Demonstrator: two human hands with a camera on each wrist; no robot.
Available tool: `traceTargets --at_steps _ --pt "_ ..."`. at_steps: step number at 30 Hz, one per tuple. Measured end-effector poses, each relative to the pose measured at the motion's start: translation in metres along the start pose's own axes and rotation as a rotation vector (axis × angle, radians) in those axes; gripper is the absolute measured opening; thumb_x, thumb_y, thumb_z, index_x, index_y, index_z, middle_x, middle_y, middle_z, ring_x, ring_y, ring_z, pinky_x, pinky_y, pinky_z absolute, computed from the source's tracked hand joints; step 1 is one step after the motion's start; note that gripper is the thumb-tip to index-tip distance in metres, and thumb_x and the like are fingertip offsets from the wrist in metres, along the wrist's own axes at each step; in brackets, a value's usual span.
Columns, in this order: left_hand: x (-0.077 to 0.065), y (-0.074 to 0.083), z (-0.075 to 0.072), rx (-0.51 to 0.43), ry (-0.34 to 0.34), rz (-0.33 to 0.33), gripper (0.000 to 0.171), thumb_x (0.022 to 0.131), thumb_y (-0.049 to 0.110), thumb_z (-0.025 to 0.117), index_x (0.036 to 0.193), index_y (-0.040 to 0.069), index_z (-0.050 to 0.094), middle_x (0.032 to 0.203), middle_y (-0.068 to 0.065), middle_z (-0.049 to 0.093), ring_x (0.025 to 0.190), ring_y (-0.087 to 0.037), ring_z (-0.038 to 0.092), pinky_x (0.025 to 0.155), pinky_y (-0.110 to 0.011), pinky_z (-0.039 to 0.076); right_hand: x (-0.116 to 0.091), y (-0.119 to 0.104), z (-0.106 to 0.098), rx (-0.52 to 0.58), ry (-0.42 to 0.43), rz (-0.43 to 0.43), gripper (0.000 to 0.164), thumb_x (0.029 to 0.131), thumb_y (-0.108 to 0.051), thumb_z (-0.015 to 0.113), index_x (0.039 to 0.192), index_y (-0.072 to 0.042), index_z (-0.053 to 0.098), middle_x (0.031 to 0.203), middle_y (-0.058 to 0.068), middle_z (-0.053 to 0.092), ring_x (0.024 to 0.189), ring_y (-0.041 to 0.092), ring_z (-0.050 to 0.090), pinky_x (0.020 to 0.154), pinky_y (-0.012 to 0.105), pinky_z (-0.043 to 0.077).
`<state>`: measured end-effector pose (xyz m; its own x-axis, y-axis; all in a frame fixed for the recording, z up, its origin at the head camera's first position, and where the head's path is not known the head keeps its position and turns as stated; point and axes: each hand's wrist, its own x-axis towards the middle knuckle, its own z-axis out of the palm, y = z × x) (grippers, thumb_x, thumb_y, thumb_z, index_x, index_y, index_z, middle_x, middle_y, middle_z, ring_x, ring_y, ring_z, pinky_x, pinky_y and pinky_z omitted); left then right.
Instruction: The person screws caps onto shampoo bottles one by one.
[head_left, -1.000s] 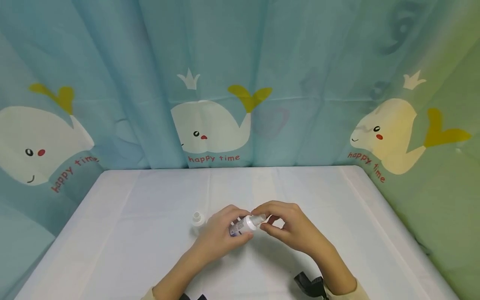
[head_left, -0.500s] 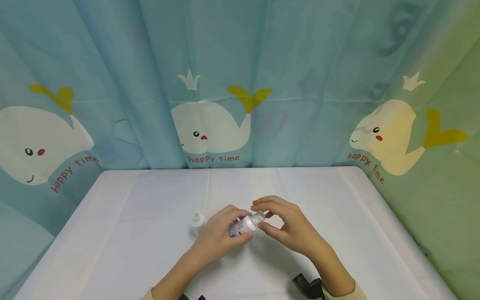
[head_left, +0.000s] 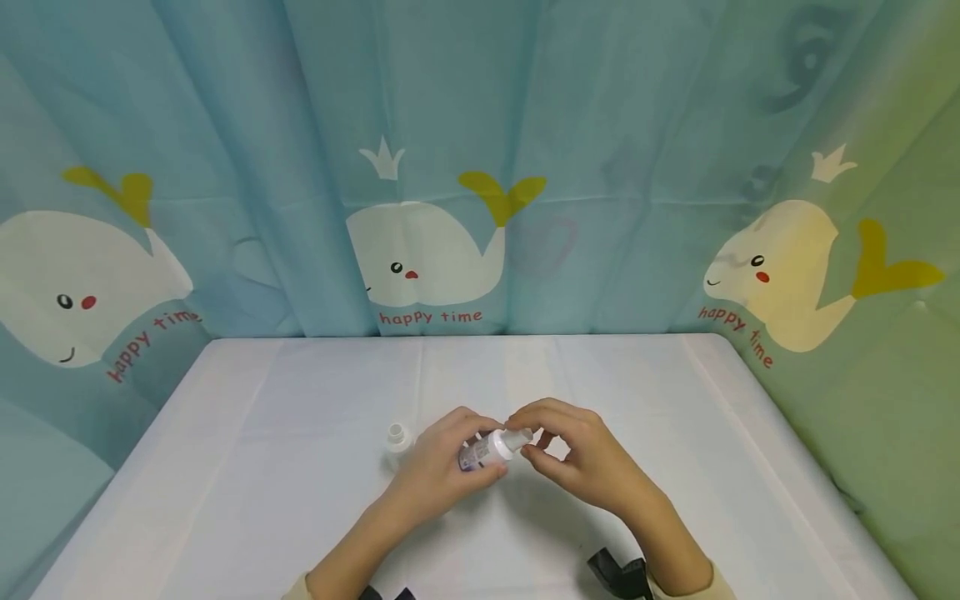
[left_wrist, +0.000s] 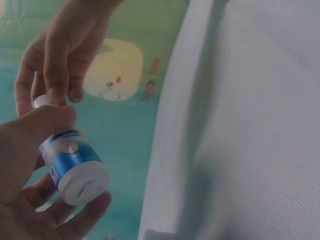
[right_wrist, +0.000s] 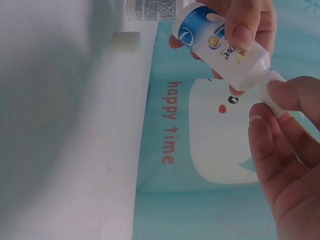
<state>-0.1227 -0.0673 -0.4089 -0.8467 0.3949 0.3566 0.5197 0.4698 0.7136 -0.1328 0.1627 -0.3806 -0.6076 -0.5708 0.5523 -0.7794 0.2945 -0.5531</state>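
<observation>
My left hand (head_left: 442,458) grips a small white bottle (head_left: 480,452) with a blue-and-white label, tilted above the table with its top toward the right. Its flat white base (left_wrist: 85,183) faces the left wrist camera. The thumb and fingers of my right hand (head_left: 581,450) pinch the white cap (right_wrist: 270,92) on the bottle's neck. Behind my left hand, partly hidden by it, a second white bottle (head_left: 397,446) stands upright with an uncapped threaded neck. A small pale cap-like piece (right_wrist: 126,41) lies on the table near that bottle in the right wrist view.
The white-covered table (head_left: 300,392) stretches out around both hands. A blue-green curtain (head_left: 600,167) printed with whales hangs along the back and sides. Black wrist mounts (head_left: 621,573) show near the front of the table.
Half a second ago the right fingers were spread more widely around the cap; now they have closed in and pinch it, much as one second ago. The left hand and bottle barely move.
</observation>
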Motion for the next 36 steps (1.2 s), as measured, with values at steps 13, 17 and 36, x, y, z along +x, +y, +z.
traceTargets --at_steps 13,17,36 --pt "0.0015 0.0016 -0.0009 0.005 0.000 -0.003 0.038 0.078 0.029 0.085 0.113 0.027 0.069 0.104 0.016 0.061 0.089 -0.004 0.057 0.074 -0.024 0.050 0.0015 -0.0003 0.0028 -0.045 0.030 -0.013 0.030 0.087 -0.002 0.073 0.113 -0.016 0.068 0.113 -0.005 0.068 0.098 0.010 0.064 0.073 0.027 0.056" --pt "0.0021 0.0014 -0.0012 -0.003 -0.001 0.003 0.037 0.078 0.028 0.085 0.112 0.028 0.069 0.103 0.016 0.061 0.089 -0.004 0.057 0.074 -0.024 0.050 0.0027 -0.0002 0.0033 -0.033 0.030 -0.042 0.027 0.088 -0.005 0.074 0.110 -0.017 0.067 0.107 -0.006 0.069 0.091 0.007 0.063 0.069 0.022 0.054" --pt "0.0004 -0.0006 0.0001 0.005 0.002 0.006 0.038 0.078 0.028 0.085 0.112 0.026 0.069 0.103 0.016 0.062 0.089 -0.004 0.057 0.073 -0.023 0.050 -0.0010 0.0037 0.0036 -0.030 0.004 0.006 0.031 0.087 -0.003 0.072 0.115 -0.016 0.069 0.109 -0.005 0.071 0.090 0.007 0.064 0.072 0.022 0.056"
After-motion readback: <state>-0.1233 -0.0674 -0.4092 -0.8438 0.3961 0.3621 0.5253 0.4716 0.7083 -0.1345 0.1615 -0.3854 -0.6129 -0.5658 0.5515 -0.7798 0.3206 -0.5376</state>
